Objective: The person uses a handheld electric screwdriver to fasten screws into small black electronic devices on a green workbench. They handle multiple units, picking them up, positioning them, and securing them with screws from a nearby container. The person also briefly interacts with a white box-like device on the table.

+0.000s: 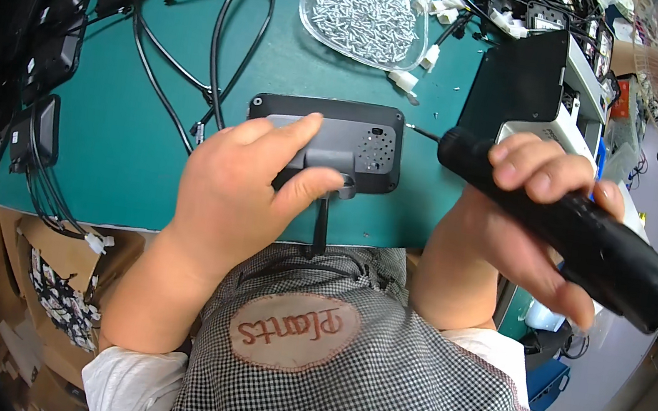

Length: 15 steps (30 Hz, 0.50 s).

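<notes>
On the green mat lies a small black monitor [381, 181], its back facing up, with a speaker-like pattern of holes, corner screw holes and a mount at its lower middle. My left hand [238, 163] holds it from the left, index finger across the back and thumb by the mount; the other fingers are mostly hidden. A black electric screwdriver [550, 216] is gripped in my right hand [524, 224]. Its thin bit points left, with the tip beside the monitor's upper right corner; whether they touch I cannot tell.
A clear bowl [305, 26] of silver screws stands at the back. Several monitors with black cables [218, 47] line the left and back. A black metal box [518, 85] stands at the right, near the screwdriver. White connectors [404, 80] lie beside the bowl.
</notes>
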Each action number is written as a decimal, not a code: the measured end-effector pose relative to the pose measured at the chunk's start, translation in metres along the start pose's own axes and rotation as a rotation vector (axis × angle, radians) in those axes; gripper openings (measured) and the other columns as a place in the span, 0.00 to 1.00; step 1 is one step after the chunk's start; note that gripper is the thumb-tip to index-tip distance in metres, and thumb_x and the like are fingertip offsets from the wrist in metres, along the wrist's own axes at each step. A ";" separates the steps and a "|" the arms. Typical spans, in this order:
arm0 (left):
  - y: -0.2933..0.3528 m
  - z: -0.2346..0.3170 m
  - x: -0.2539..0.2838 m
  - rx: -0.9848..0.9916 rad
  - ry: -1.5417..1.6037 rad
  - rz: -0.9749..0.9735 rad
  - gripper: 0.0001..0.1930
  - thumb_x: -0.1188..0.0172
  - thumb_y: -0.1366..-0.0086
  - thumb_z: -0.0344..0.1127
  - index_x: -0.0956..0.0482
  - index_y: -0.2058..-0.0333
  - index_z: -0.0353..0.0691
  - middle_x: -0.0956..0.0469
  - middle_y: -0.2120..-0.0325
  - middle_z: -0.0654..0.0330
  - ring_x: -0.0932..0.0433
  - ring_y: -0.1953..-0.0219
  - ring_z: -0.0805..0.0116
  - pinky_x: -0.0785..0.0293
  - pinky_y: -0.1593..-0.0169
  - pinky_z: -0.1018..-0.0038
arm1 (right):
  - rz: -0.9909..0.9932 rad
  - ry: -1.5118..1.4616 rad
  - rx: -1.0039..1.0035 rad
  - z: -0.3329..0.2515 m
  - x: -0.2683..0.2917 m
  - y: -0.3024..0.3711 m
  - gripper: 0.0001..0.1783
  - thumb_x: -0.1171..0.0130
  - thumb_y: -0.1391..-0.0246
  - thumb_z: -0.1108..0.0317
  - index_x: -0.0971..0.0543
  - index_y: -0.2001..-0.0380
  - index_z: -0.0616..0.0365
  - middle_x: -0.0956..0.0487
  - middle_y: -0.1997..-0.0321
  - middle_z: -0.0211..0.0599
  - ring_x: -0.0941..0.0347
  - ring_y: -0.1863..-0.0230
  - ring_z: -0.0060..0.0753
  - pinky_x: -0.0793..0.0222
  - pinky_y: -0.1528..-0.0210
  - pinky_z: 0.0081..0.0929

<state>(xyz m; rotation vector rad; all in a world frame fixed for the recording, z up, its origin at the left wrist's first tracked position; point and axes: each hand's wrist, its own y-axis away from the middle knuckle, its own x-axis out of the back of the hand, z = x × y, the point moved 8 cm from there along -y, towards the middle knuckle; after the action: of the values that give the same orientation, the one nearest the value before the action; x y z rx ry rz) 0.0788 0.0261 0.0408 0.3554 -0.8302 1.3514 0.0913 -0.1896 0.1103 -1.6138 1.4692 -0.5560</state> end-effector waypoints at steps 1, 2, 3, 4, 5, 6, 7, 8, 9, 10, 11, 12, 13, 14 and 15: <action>0.002 0.001 -0.002 -0.022 -0.082 -0.041 0.28 0.30 0.51 0.52 0.19 0.57 0.36 0.23 0.76 0.54 0.22 0.72 0.58 0.25 0.69 0.68 | 0.003 0.002 -0.004 0.006 0.003 0.002 0.53 0.57 0.57 0.17 0.31 0.47 0.56 0.25 0.70 0.42 0.28 0.77 0.38 0.30 0.73 0.36; 0.005 -0.002 -0.007 -0.043 -0.137 -0.060 0.32 0.29 0.55 0.56 0.18 0.57 0.37 0.25 0.77 0.56 0.23 0.73 0.60 0.27 0.71 0.69 | 0.006 0.005 -0.007 0.010 0.006 0.004 0.53 0.57 0.57 0.17 0.31 0.47 0.56 0.25 0.70 0.43 0.27 0.77 0.38 0.30 0.73 0.36; 0.007 -0.003 -0.009 -0.036 -0.133 -0.069 0.32 0.30 0.55 0.57 0.18 0.57 0.37 0.26 0.78 0.57 0.24 0.74 0.60 0.27 0.71 0.69 | 0.009 0.003 -0.011 0.015 0.007 0.007 0.53 0.57 0.56 0.17 0.31 0.47 0.57 0.25 0.70 0.43 0.27 0.77 0.39 0.30 0.73 0.36; 0.008 -0.004 -0.011 -0.030 -0.129 -0.079 0.32 0.30 0.55 0.57 0.19 0.57 0.37 0.27 0.78 0.57 0.25 0.75 0.61 0.28 0.72 0.69 | 0.015 -0.010 -0.005 0.019 0.009 0.008 0.54 0.58 0.56 0.17 0.32 0.46 0.57 0.24 0.69 0.45 0.27 0.77 0.40 0.29 0.74 0.36; 0.008 -0.004 -0.014 -0.023 -0.126 -0.088 0.33 0.30 0.55 0.58 0.19 0.57 0.37 0.28 0.79 0.58 0.25 0.76 0.61 0.28 0.73 0.69 | 0.014 -0.001 -0.007 0.022 0.011 0.009 0.54 0.58 0.57 0.17 0.32 0.47 0.57 0.24 0.70 0.45 0.26 0.77 0.40 0.29 0.74 0.36; 0.008 -0.005 -0.014 -0.023 -0.123 -0.088 0.33 0.31 0.54 0.58 0.19 0.57 0.37 0.28 0.80 0.58 0.26 0.76 0.61 0.29 0.73 0.68 | 0.016 0.005 -0.009 0.024 0.012 0.011 0.54 0.58 0.57 0.17 0.32 0.47 0.57 0.24 0.70 0.45 0.26 0.77 0.40 0.29 0.75 0.36; 0.008 -0.006 -0.015 -0.022 -0.122 -0.087 0.33 0.31 0.54 0.58 0.19 0.56 0.37 0.29 0.80 0.58 0.26 0.77 0.61 0.29 0.73 0.68 | 0.017 0.010 -0.011 0.027 0.013 0.013 0.54 0.59 0.57 0.16 0.32 0.47 0.57 0.24 0.70 0.45 0.26 0.77 0.40 0.29 0.75 0.36; 0.008 -0.006 -0.015 -0.020 -0.120 -0.086 0.33 0.31 0.54 0.59 0.19 0.56 0.37 0.29 0.80 0.58 0.27 0.77 0.61 0.30 0.74 0.68 | 0.053 -0.001 -0.013 0.030 0.013 0.014 0.54 0.59 0.58 0.16 0.32 0.47 0.57 0.24 0.71 0.45 0.26 0.78 0.40 0.28 0.76 0.36; 0.007 -0.006 -0.015 -0.021 -0.122 -0.095 0.33 0.31 0.54 0.59 0.19 0.56 0.37 0.29 0.80 0.58 0.27 0.77 0.61 0.30 0.74 0.68 | 0.060 0.006 -0.014 0.032 0.014 0.015 0.54 0.59 0.58 0.16 0.32 0.48 0.57 0.24 0.71 0.45 0.26 0.78 0.39 0.28 0.76 0.36; 0.007 -0.006 -0.015 -0.021 -0.125 -0.103 0.33 0.31 0.54 0.59 0.19 0.56 0.37 0.29 0.80 0.58 0.27 0.77 0.61 0.30 0.74 0.68 | 0.067 0.012 -0.015 0.034 0.015 0.016 0.54 0.59 0.58 0.16 0.32 0.48 0.57 0.24 0.71 0.44 0.26 0.78 0.39 0.28 0.75 0.36; 0.007 -0.006 -0.015 -0.021 -0.128 -0.111 0.33 0.31 0.53 0.59 0.19 0.56 0.37 0.29 0.80 0.58 0.27 0.77 0.61 0.30 0.74 0.68 | 0.073 0.018 -0.015 0.037 0.016 0.017 0.54 0.59 0.58 0.16 0.32 0.48 0.57 0.25 0.72 0.44 0.26 0.78 0.39 0.27 0.75 0.37; 0.007 -0.006 -0.016 -0.019 -0.125 -0.115 0.33 0.31 0.53 0.59 0.19 0.56 0.37 0.29 0.80 0.58 0.27 0.77 0.61 0.30 0.74 0.68 | 0.078 -0.009 -0.006 0.039 0.015 0.017 0.56 0.57 0.60 0.16 0.34 0.49 0.61 0.25 0.72 0.46 0.26 0.78 0.38 0.26 0.75 0.35; 0.007 -0.006 -0.016 -0.017 -0.122 -0.119 0.33 0.31 0.53 0.59 0.19 0.56 0.38 0.29 0.80 0.58 0.27 0.77 0.61 0.30 0.74 0.68 | 0.082 -0.035 0.003 0.042 0.013 0.016 0.58 0.55 0.62 0.16 0.35 0.50 0.65 0.25 0.72 0.48 0.26 0.77 0.37 0.25 0.74 0.33; 0.007 -0.007 -0.016 -0.014 -0.119 -0.123 0.33 0.32 0.53 0.59 0.19 0.55 0.38 0.29 0.80 0.58 0.27 0.77 0.61 0.30 0.74 0.68 | 0.074 -0.009 -0.024 0.044 0.013 0.016 0.57 0.57 0.61 0.16 0.34 0.49 0.62 0.25 0.73 0.46 0.27 0.78 0.38 0.26 0.75 0.34; 0.008 -0.008 -0.017 -0.007 -0.115 -0.126 0.33 0.32 0.53 0.59 0.20 0.54 0.38 0.30 0.80 0.59 0.28 0.77 0.61 0.32 0.74 0.68 | 0.066 0.015 -0.051 0.046 0.012 0.016 0.56 0.59 0.60 0.15 0.33 0.49 0.58 0.25 0.73 0.44 0.27 0.79 0.38 0.27 0.76 0.35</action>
<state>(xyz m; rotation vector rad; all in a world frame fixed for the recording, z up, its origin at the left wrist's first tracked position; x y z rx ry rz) 0.0742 0.0212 0.0221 0.4763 -0.8923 1.2193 0.1215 -0.1868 0.0704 -1.5974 1.5538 -0.4978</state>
